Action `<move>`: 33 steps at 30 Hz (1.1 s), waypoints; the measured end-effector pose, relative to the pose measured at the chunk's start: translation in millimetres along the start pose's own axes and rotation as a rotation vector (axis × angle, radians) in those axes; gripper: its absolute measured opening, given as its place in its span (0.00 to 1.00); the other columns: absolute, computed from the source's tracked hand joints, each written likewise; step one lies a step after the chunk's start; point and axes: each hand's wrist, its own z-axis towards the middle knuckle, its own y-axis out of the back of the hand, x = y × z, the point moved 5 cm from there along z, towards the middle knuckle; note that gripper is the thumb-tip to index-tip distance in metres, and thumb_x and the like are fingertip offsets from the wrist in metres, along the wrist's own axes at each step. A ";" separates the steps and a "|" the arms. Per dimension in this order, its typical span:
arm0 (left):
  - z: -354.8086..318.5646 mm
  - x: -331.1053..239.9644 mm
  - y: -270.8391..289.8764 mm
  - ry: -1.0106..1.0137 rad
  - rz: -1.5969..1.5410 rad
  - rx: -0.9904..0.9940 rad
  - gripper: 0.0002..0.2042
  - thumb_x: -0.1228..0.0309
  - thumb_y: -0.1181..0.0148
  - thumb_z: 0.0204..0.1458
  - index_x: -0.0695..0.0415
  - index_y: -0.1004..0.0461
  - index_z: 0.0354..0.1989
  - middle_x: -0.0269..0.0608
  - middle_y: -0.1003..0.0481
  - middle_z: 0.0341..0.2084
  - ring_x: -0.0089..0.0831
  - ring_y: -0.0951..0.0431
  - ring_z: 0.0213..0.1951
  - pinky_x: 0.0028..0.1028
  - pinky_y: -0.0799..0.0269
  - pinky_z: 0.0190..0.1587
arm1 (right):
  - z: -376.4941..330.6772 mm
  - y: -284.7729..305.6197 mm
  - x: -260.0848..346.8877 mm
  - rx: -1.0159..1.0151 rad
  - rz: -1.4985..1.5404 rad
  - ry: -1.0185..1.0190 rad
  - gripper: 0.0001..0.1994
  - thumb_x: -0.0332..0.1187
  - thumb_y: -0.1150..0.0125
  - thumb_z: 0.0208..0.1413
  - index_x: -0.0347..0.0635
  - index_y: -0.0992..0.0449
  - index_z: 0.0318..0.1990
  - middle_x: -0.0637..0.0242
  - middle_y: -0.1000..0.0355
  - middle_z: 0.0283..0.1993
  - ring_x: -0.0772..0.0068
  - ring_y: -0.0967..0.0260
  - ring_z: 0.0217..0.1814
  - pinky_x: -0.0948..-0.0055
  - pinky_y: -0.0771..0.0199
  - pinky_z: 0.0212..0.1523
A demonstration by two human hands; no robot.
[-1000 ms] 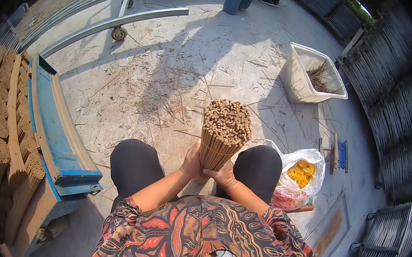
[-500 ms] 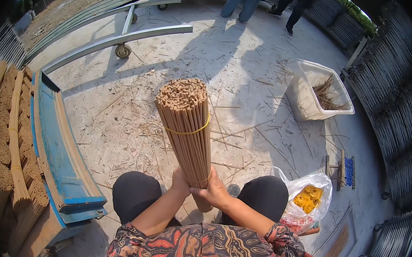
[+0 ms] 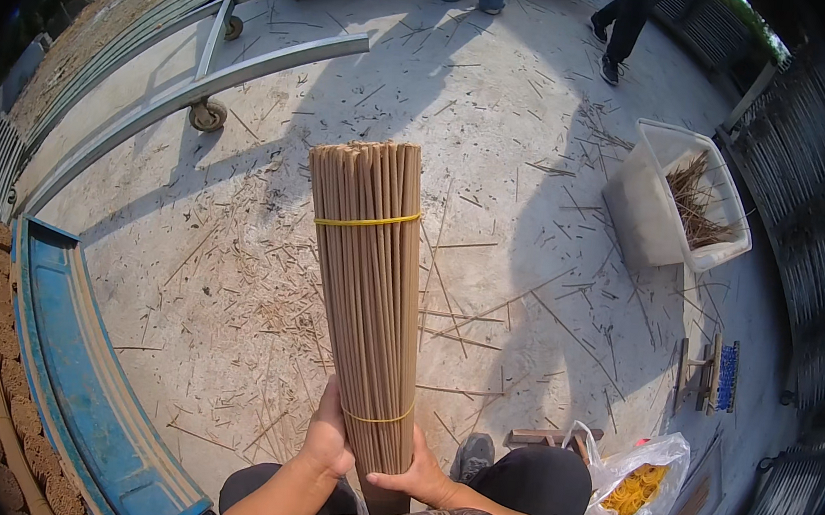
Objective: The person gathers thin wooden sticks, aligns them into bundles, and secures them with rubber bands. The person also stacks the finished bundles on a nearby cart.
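Both hands clamp the base of this banded bundle of thin brown sticks [image 3: 364,303], left hand [image 3: 328,440] and right hand [image 3: 421,478] with fingers wrapped tight, long axis rising nearly upright away over the concrete floor [image 3: 542,171].

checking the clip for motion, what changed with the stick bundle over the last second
The stick bundle tipped from end-on toward the camera to upright, its length now showing. Left hand and right hand stayed clasped at its base; the white bin stayed put.
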 end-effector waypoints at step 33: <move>-275.2 -228.9 -140.9 -0.122 0.555 -0.302 0.37 0.44 0.63 0.57 0.64 0.53 0.64 0.53 0.45 0.61 0.41 0.47 0.63 0.36 0.57 0.64 | -97.1 -70.6 542.0 -0.048 0.239 0.534 0.46 0.53 0.24 0.28 0.34 0.39 0.54 0.56 0.33 0.50 0.58 0.35 0.53 0.61 0.31 0.52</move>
